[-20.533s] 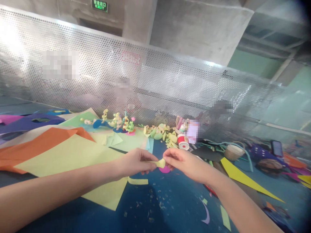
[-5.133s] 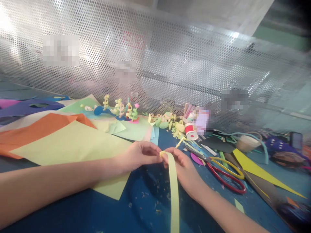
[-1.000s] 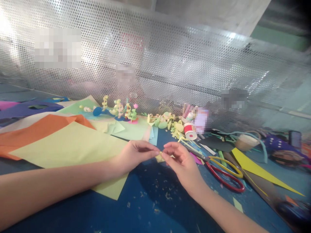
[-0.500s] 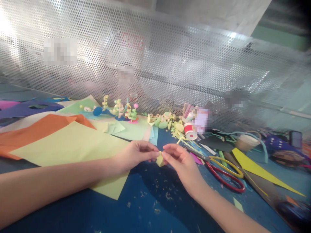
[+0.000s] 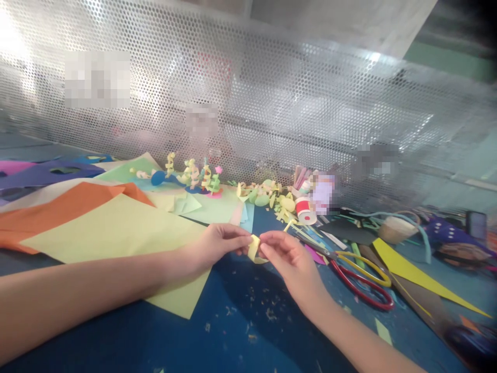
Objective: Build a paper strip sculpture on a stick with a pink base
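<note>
A small folded piece of pale yellow paper (image 5: 253, 247) is pinched between the fingertips of both my hands, just above the blue table (image 5: 240, 331). My left hand (image 5: 219, 244) holds its left side and my right hand (image 5: 285, 256) holds its right side. A large pale yellow sheet (image 5: 116, 233) lies under my left forearm. Red-and-yellow scissors (image 5: 359, 277) lie on the table to the right of my right hand.
Orange (image 5: 58, 210), purple and green sheets cover the left of the table. Small curled paper figures (image 5: 194, 178), a red-and-white tape roll (image 5: 304, 210) and paper scraps sit at the back by a perforated metal screen (image 5: 248, 109). A yellow paper triangle (image 5: 411, 274) lies right.
The long yellow strip seen five seconds ago is now a small folded piece. Over the last second both hands turned it slightly between the fingertips and lifted it a little.
</note>
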Tool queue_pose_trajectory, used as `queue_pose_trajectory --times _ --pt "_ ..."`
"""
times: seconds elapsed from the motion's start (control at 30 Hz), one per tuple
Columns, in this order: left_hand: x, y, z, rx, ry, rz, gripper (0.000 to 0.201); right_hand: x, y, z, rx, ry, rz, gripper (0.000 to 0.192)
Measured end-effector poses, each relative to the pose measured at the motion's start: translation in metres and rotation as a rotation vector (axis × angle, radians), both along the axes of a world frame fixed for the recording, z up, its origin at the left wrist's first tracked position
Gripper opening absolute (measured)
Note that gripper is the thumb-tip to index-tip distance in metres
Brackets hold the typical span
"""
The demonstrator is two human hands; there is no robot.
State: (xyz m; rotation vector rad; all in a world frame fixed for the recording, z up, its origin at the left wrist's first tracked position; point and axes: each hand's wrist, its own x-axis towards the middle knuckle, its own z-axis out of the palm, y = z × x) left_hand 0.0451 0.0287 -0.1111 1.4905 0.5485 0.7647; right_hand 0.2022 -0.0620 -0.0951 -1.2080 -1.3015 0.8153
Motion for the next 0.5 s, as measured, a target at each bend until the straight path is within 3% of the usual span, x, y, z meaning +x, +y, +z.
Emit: queue_pose_trajectory --times 0.5 --pt "-0.0014 -0.0021 0.0022 -0.022 0.002 0.045 0.018 -0.0002 0.0016 -0.0026 -0.034 -0.005 0.0 0.017"
